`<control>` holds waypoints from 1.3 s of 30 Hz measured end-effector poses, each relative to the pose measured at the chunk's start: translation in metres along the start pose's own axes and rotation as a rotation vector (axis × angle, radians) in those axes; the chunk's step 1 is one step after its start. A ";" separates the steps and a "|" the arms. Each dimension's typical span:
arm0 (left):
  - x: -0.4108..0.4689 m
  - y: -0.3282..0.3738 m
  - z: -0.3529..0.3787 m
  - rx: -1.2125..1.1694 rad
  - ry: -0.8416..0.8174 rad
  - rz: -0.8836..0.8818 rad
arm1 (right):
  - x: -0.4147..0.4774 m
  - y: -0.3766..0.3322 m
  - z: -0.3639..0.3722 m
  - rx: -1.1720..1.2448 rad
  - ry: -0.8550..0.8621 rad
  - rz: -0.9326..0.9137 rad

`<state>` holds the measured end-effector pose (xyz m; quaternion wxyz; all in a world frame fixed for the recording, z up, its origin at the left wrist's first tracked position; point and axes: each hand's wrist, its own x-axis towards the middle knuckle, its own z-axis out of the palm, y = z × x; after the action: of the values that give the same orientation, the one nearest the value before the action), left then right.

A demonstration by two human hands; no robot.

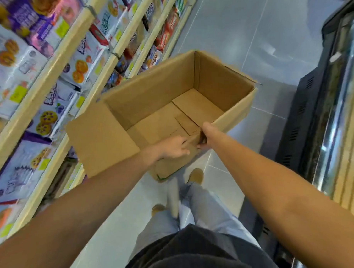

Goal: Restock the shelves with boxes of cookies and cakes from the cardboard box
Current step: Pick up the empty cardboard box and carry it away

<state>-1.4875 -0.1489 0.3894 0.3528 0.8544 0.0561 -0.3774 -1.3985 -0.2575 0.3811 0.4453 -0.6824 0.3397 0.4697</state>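
Dark shirt (196,255), pale blue-grey trousers (207,211) — loose-legged, tan shoes (196,175), bare forearms (274,182)

Grocery shop aisle, tiered shelves (101,62) packed with cookie boxes (15,57), yellow price tags (18,94), glass-topped freezer (335,100)

Single head-worn wide-angle view, looking forward and steeply down along both outstretched arms.

The camera sits above and behind the grip, at arm's length from it. The grip falls just below frame centre, where the left hand (172,148) and right hand (204,135) hold the near wall of the cardboard box (162,90). Beyond the grip the lens looks straight into the box's open interior. Left of the grip the shelves (49,64) run off at a slant. Right of it stands a dark glass-fronted cabinet (331,108). Below the grip and nearer the camera are the person's legs (205,209), above the tiled floor (249,41).
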 end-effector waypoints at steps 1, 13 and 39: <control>0.010 0.012 -0.014 0.091 -0.068 -0.039 | 0.001 -0.020 -0.018 0.027 0.025 -0.019; 0.095 0.118 -0.116 0.468 0.199 -0.025 | -0.010 -0.175 -0.129 0.124 -0.059 -0.141; 0.439 0.277 -0.499 0.943 -0.162 0.410 | 0.167 -0.547 -0.285 0.126 0.293 -0.243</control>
<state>-0.7740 -0.1085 0.4771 -0.0006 0.8820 -0.3159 -0.3495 -0.7646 -0.3253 0.4280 0.4863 -0.7502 0.3449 0.2858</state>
